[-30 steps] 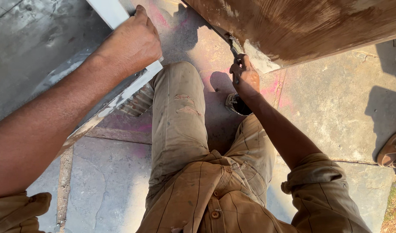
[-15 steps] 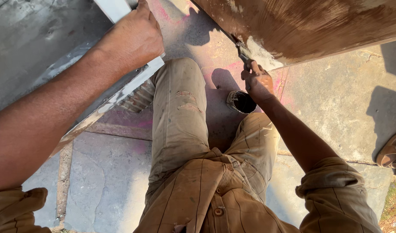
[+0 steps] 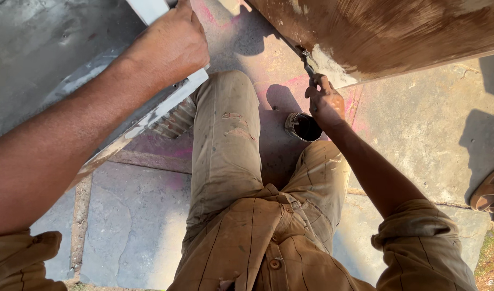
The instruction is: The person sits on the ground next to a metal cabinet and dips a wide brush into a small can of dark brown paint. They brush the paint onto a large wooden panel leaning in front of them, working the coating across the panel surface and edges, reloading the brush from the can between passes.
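My left hand (image 3: 169,46) grips the pale edge of a grey metal panel (image 3: 37,59) at the upper left. My right hand (image 3: 325,99) is closed around the handle of a thin putty knife (image 3: 305,60), whose blade touches the lower edge of a rusty brown panel (image 3: 387,32) where a patch of white filler (image 3: 325,69) shows. A small dark tin (image 3: 302,126) stands on the ground just below my right hand, beside my knee. I am crouched, and my tan trousers (image 3: 225,140) fill the middle of the view.
The ground is cracked concrete (image 3: 419,129) with pink stains. A ribbed grate (image 3: 174,121) lies under the grey panel's edge. Another person's sandalled foot (image 3: 489,194) shows at the right edge.
My right hand with the putty knife has shifted slightly right and down along the brown panel's edge. My left hand has kept its hold on the grey panel.
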